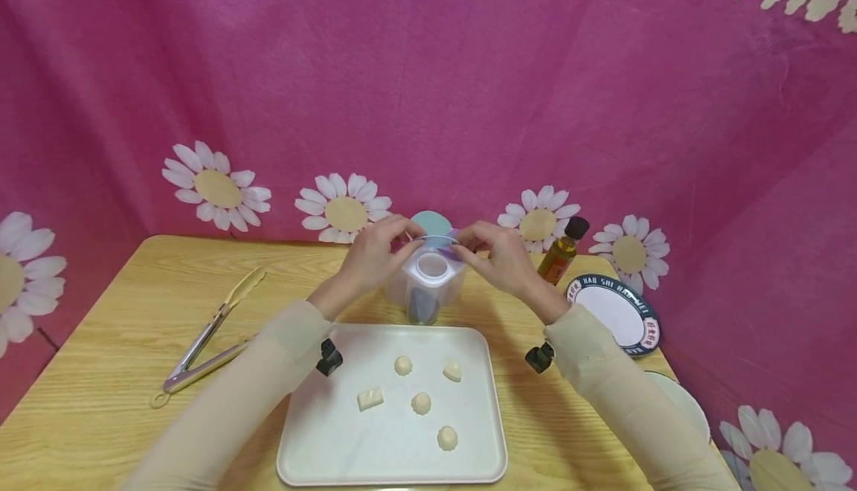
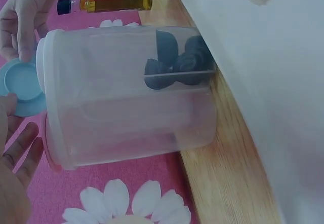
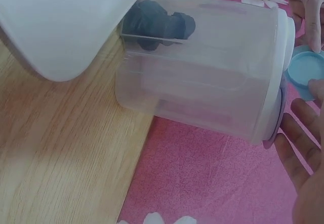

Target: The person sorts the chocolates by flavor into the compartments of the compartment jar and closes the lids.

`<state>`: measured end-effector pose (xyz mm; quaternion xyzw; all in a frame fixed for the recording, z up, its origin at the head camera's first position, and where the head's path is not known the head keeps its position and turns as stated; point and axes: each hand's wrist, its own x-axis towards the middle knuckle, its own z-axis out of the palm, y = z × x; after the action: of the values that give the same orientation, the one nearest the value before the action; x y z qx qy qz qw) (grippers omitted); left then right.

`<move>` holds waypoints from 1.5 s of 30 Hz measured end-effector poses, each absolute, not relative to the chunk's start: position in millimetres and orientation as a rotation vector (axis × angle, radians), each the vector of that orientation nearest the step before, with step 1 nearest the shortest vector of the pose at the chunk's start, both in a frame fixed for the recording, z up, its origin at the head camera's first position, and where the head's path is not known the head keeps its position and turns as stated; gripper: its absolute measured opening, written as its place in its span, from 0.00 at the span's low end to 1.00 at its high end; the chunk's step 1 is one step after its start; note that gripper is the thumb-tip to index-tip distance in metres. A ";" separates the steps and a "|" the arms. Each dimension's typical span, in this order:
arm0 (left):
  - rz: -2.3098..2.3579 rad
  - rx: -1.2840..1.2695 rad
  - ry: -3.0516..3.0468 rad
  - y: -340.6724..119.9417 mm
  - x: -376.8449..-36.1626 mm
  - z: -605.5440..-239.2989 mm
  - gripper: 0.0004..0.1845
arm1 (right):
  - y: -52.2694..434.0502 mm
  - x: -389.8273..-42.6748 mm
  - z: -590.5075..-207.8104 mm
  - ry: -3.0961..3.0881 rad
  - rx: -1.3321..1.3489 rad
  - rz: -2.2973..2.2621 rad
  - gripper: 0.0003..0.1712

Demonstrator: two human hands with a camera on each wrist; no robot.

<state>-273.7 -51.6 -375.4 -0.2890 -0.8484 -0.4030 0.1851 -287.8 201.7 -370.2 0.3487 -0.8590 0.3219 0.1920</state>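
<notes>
A clear plastic container (image 1: 428, 294) stands on the table behind the tray, with dark lumps (image 2: 174, 62) in one of its compartments. Its white top has coloured flaps, and the blue flap (image 1: 431, 223) stands open. My left hand (image 1: 375, 253) pinches the top's left edge with curled fingers. From the other side, my right hand (image 1: 498, 253) pinches the right edge. In the left wrist view the container (image 2: 126, 92) fills the frame, with my left fingers (image 2: 20, 148) beside the blue flap (image 2: 23, 87). In the right wrist view my right fingers (image 3: 298, 143) lie near the blue flap (image 3: 306, 67).
A white tray (image 1: 335, 431) in front of me holds several pale moulded dough pieces (image 1: 421, 403). Metal tongs (image 1: 207, 338) lie on the left. An oil bottle (image 1: 562, 251) and a printed plate (image 1: 616, 312) stand to the right, and a pink daisy cloth hangs behind.
</notes>
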 end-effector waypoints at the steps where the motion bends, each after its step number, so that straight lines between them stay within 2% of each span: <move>1: -1.123 -0.820 -2.394 -52.3 -272.7 -375.4 0.09 | 201.8 -286.7 -370.3 -2.416 0.982 0.903 0.08; 10: -0.988 -0.914 -2.372 -60.7 -265.5 -380.1 0.08 | 201.7 -276.7 -372.0 -2.376 1.051 0.771 0.06; 18: -0.823 -0.990 -2.324 -64.9 -259.6 -386.3 0.07 | 197.5 -267.5 -377.2 -2.321 1.109 0.661 0.08; 26: -0.767 -1.056 -2.301 -66.1 -255.8 -390.4 0.09 | 194.9 -264.6 -383.3 -2.309 1.163 0.648 0.11; 45: -0.822 -0.908 -2.427 -56.1 -247.0 -388.8 0.09 | 191.4 -260.8 -390.0 -2.363 1.058 0.764 0.10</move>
<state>-247.0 -56.1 -388.8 -0.3264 -0.8730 -0.2955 0.2099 -260.8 191.4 -390.0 0.3825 -0.8540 0.2762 0.2193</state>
